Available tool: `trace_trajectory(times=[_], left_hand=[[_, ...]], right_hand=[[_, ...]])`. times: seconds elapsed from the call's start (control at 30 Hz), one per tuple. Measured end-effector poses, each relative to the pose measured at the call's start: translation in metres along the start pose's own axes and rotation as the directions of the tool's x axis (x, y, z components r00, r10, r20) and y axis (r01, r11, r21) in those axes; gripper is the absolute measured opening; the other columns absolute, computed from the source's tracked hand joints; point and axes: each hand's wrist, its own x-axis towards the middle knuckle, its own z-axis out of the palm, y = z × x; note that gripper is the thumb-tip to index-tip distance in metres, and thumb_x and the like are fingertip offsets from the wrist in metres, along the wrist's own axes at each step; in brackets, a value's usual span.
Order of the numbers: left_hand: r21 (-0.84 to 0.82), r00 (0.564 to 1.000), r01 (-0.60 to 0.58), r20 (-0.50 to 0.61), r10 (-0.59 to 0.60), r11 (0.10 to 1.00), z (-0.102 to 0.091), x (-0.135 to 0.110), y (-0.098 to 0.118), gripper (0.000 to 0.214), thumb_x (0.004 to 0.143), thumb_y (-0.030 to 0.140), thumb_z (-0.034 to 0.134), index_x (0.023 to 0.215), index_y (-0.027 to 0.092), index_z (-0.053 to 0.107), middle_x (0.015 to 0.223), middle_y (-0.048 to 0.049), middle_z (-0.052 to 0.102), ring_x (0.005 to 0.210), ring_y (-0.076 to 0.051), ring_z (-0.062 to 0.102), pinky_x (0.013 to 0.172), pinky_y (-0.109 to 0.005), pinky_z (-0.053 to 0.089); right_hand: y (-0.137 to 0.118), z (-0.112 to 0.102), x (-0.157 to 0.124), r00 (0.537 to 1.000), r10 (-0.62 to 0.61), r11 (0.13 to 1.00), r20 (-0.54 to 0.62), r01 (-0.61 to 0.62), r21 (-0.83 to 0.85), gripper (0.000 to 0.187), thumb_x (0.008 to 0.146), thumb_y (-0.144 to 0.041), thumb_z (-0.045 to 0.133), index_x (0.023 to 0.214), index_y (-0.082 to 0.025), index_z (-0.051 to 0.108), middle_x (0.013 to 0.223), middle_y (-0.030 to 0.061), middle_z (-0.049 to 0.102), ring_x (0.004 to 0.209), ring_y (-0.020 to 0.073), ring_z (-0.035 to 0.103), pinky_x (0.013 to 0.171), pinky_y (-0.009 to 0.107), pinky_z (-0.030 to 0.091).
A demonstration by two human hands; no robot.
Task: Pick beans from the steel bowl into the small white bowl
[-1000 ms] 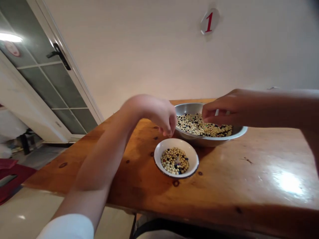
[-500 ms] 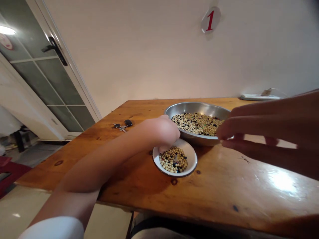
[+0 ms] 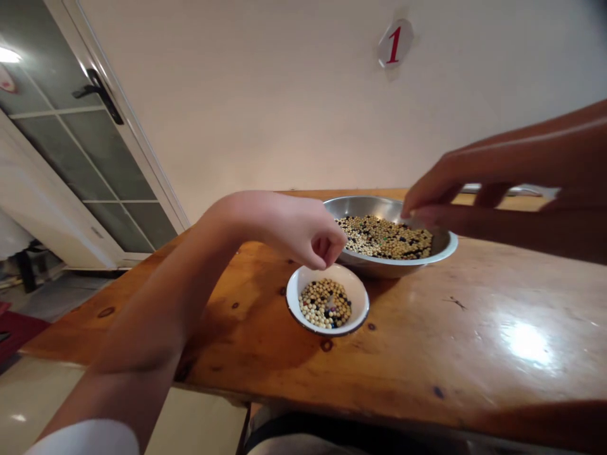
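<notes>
My left hand [image 3: 303, 229] hovers over the far edge of a small white bowl [image 3: 359, 294] with a dark rim. Its fingers are curled with the thumb and index tips together; whatever they pinch does not show. Cream and dark beads [image 3: 322, 306] lie in the bowl. Behind it stands a wide metal basin [image 3: 358, 205] holding many more such beads, with a few green specks among them. Above the basin's right side, my right hand [image 3: 502, 183] is closed in a pinch. A tiny pale bit shows at its fingertips, too small to name.
Both containers stand on a varnished wooden table [image 3: 427, 341]. A pale wall carries a sign with a red 1 [image 3: 393, 44]. A glazed door [image 3: 109, 158] is at the left. My right hand partly hides a white strip [image 3: 526, 189] near the wall.
My left hand has risen out of the small bowl, baring its beads and covering the keys. My right hand has lifted and shifted slightly left over the basin. The view has moved a little.
</notes>
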Motion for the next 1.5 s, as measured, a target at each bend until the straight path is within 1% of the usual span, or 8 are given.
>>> trace_trajectory(times=[0.07,0.1,0.2,0.3,0.53,0.7,1.23,1.5], left_hand=[[-0.17,0.988,-0.14,-0.089,0.126,0.976,-0.006,-0.001,-0.008,0.008,0.073,0.019,0.063,0.08,0.019,0.068,0.079,0.0006,0.07,0.073,-0.011,0.06,0.067,-0.019,0.04],[-0.255,0.977,-0.198,-0.134,0.168,0.946,-0.007,0.0,-0.012,0.007,0.073,0.02,0.065,0.08,0.018,0.067,0.081,0.0001,0.07,0.075,-0.011,0.061,0.069,-0.019,0.042],[-0.484,0.954,-0.282,-0.232,0.19,0.828,-0.007,0.005,-0.026,0.005,0.073,0.018,0.066,0.077,0.016,0.063,0.077,-0.0008,0.069,0.075,-0.011,0.063,0.07,-0.02,0.046],[-0.625,0.965,-0.263,-0.187,0.186,0.735,-0.005,0.008,-0.035,0.006,0.072,0.016,0.067,0.075,0.014,0.062,0.074,-0.0022,0.069,0.072,-0.012,0.064,0.069,-0.022,0.049],[-0.754,0.954,-0.272,-0.128,0.272,0.598,0.001,0.013,-0.046,0.006,0.071,0.013,0.067,0.072,0.015,0.062,0.07,-0.0014,0.071,0.068,-0.011,0.065,0.065,-0.02,0.05],[-0.795,0.929,-0.346,-0.218,0.298,0.499,0.002,0.013,-0.051,0.007,0.07,0.01,0.066,0.072,0.016,0.063,0.07,0.0,0.071,0.066,-0.008,0.065,0.065,-0.017,0.049],[-0.814,0.924,-0.361,-0.247,0.292,0.455,0.004,0.013,-0.046,0.008,0.068,0.012,0.068,0.072,0.016,0.063,0.068,0.0008,0.071,0.066,-0.008,0.066,0.064,-0.017,0.05],[-0.811,0.924,-0.372,-0.276,0.265,0.452,0.006,0.016,-0.046,0.011,0.064,0.015,0.07,0.07,0.016,0.061,0.069,0.0004,0.071,0.067,-0.01,0.066,0.061,-0.018,0.049]], right_hand=[[-0.004,-0.004,0.014,0.998,-0.025,0.978,0.055,0.036,-0.205,0.011,0.07,-0.035,0.075,0.077,-0.026,0.073,0.062,-0.0054,0.065,0.085,0.0134,0.066,0.056,0.016,0.046],[-0.004,-0.005,0.02,0.999,-0.043,0.984,0.016,0.046,-0.173,0.013,0.07,-0.035,0.075,0.077,-0.024,0.073,0.064,-0.0043,0.066,0.081,0.0134,0.065,0.058,0.018,0.047],[-0.001,0.001,0.033,0.992,-0.075,0.996,-0.099,0.08,0.05,0.013,0.077,-0.034,0.069,0.076,-0.02,0.07,0.07,-0.0021,0.067,0.073,0.0115,0.064,0.057,0.02,0.049],[0.008,0.013,0.04,0.993,-0.029,0.938,-0.114,0.066,0.339,0.011,0.08,-0.031,0.067,0.078,-0.021,0.069,0.077,-0.0009,0.067,0.075,0.0107,0.065,0.055,0.016,0.051],[0.023,0.029,0.051,0.987,0.144,0.668,0.07,-0.15,0.729,0.009,0.077,-0.029,0.071,0.079,-0.021,0.071,0.079,0.0005,0.071,0.07,0.0067,0.065,0.06,0.014,0.053],[0.021,0.036,0.048,0.985,0.128,0.644,0.117,-0.173,0.746,0.008,0.079,-0.028,0.069,0.079,-0.02,0.072,0.083,0.0007,0.07,0.074,0.0071,0.064,0.069,0.016,0.054],[0.029,0.043,0.049,0.958,0.131,0.459,0.254,-0.286,0.841,0.01,0.075,-0.027,0.074,0.083,-0.02,0.072,0.071,-0.0022,0.069,0.068,0.0045,0.066,0.067,0.01,0.054],[0.029,0.044,0.048,0.962,0.107,0.436,0.249,-0.271,0.858,0.008,0.075,-0.025,0.073,0.082,-0.021,0.073,0.075,-0.0027,0.07,0.069,0.0036,0.066,0.068,0.008,0.053]])
